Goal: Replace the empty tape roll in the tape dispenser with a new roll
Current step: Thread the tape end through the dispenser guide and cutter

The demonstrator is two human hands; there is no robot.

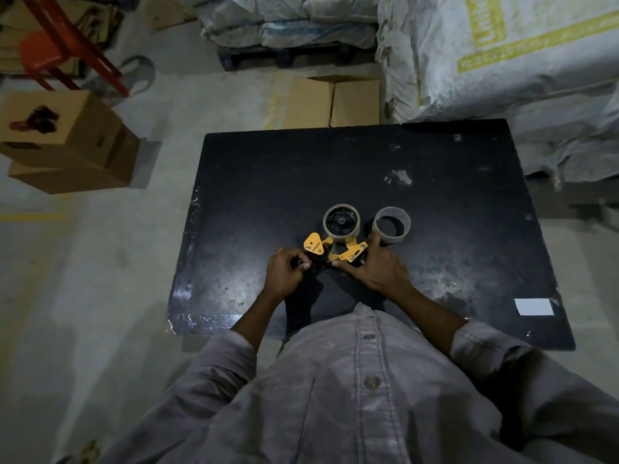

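An orange tape dispenser [336, 251] lies flat on the black table [435, 202], near its front middle. A roll of tape [341, 223] sits on the dispenser's black hub, at its far end. Just to the right stands an empty grey cardboard core [391, 226], upright and apart from the dispenser. My left hand [284, 271] pinches something dark at the dispenser's near left end; what it holds is too dark to tell. My right hand [380, 267] grips the dispenser's right side, thumb reaching up toward the empty core.
A white label [533, 306] lies near the table's front right corner. Cardboard boxes [63, 139] stand on the floor to the left and behind the table [331, 102]. Large woven sacks [502, 55] are stacked at the back right. A red frame [67, 45] stands at top left.
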